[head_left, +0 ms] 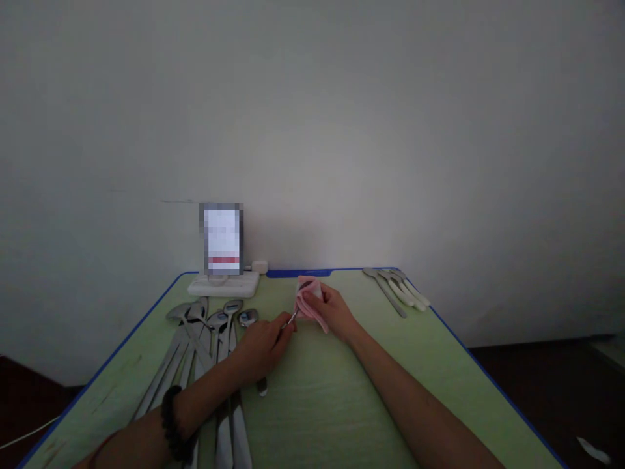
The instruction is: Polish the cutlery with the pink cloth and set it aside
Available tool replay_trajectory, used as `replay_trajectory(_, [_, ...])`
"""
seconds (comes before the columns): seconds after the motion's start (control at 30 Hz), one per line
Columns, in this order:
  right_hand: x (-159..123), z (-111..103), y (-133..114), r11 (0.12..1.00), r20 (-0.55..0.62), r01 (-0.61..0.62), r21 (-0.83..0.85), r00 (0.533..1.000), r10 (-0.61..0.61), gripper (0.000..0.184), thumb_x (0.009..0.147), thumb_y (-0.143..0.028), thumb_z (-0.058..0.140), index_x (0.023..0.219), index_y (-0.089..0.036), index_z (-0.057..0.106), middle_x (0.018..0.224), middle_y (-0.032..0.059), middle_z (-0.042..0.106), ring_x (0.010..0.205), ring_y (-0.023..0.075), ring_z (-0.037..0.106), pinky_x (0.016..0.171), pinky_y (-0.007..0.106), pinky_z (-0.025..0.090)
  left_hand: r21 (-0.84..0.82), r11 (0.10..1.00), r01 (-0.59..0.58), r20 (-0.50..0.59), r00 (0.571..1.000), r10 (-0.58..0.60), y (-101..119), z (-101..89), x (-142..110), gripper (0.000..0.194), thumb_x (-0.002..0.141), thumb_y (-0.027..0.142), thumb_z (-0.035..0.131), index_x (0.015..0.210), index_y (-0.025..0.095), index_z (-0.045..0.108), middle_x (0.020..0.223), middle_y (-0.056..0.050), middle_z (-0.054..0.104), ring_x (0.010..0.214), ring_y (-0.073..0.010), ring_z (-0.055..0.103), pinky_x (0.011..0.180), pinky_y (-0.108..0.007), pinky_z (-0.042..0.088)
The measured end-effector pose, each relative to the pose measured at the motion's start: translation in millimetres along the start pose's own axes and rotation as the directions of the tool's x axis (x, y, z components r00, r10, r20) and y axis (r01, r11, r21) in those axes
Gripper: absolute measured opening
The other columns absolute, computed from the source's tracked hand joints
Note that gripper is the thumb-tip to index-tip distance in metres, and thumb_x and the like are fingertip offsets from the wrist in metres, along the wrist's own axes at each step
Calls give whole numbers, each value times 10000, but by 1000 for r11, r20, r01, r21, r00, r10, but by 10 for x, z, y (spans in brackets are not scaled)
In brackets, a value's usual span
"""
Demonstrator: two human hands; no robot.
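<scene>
My left hand [263, 345] is closed on the handle of a metal spoon [293, 317] over the middle of the table. In my right hand [336, 314] is a pink cloth [319, 319], folded around the spoon's bowl, with the thumb pressing on top. Part of the dark bowl shows between the cloth's folds. Beneath and beside my left forearm lies a spread of metal cutlery, several spoons [233, 306] and several flat, long-handled pieces [168, 365]. The forearm hides some of them.
A phone with a lit, blurred screen [222, 238] stands on a white base [244, 284] at the back left. Spoons with white handles [403, 293] and an all-metal spoon [388, 296] lie at the back right. The green table [332, 404] has a blue edge and meets a wall.
</scene>
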State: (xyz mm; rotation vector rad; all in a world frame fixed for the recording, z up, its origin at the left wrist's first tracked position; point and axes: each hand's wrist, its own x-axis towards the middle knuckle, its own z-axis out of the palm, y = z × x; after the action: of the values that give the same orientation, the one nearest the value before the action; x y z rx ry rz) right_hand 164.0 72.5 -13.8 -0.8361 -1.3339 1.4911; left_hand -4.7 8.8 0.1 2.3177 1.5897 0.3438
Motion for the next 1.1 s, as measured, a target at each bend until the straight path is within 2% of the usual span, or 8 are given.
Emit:
replay_trajectory(0.2, [-18, 55, -33, 976, 18, -63, 208, 998, 61, 345, 660, -291, 647, 986, -199, 586, 708, 4, 656, 659, 157, 595, 655, 306, 486, 9, 1000, -5, 25, 1000, 4, 26, -15, -2, 329, 924, 356, 259, 938, 198, 548, 721, -38, 673, 683, -193, 641, 594, -243, 375])
replay_trajectory(0.37, [3, 70, -60, 964, -214, 1, 264, 975, 58, 135, 622, -219, 597, 752, -184, 593, 623, -25, 624, 579, 125, 551, 610, 264, 468, 19, 999, -26, 44, 999, 25, 30, -19, -9, 363, 923, 388, 253, 882, 197, 559, 683, -30, 661, 656, -186, 639, 584, -238, 375])
replay_trajectory(0.43, [12, 62, -64, 964, -256, -5, 264, 964, 76, 96, 620, -218, 580, 707, -177, 583, 608, -23, 618, 566, 121, 540, 594, 259, 457, 9, 999, -33, 48, 998, 33, 26, -18, -14, 368, 927, 374, 237, 917, 199, 560, 726, -41, 672, 685, -195, 645, 609, -249, 391])
replay_trajectory(0.6, [27, 44, -44, 961, -221, -50, 274, 969, 113, 113, 631, -257, 579, 711, -177, 582, 609, -14, 622, 569, 136, 549, 609, 291, 462, -6, 1000, -27, 57, 998, 28, 23, -19, -21, 345, 929, 339, 228, 1031, 208, 530, 797, -46, 683, 737, -194, 646, 669, -263, 415])
replay_trajectory(0.8, [34, 37, -40, 960, -186, -52, 273, 977, 106, 115, 640, -266, 580, 713, -176, 586, 604, -9, 624, 563, 135, 544, 597, 282, 456, -37, 999, -20, 62, 998, 22, 24, -20, -22, 327, 921, 357, 255, 1018, 212, 532, 810, -46, 684, 746, -188, 644, 676, -254, 419])
replay_trajectory(0.93, [25, 40, -60, 970, -224, -38, 241, 970, 93, 109, 632, -253, 589, 706, -174, 591, 590, -17, 617, 560, 124, 531, 583, 256, 440, -1, 999, -40, 60, 997, 40, 24, -14, -21, 344, 926, 357, 234, 997, 206, 535, 783, -50, 681, 724, -195, 647, 651, -258, 414])
replay_trajectory(1.1, [17, 47, -75, 970, -189, -52, 236, 977, 98, 108, 635, -257, 582, 705, -176, 588, 610, -11, 627, 574, 130, 536, 592, 263, 441, 33, 999, -33, 69, 997, 31, 25, -8, -19, 346, 925, 361, 237, 976, 204, 542, 756, -50, 677, 706, -195, 646, 628, -252, 405])
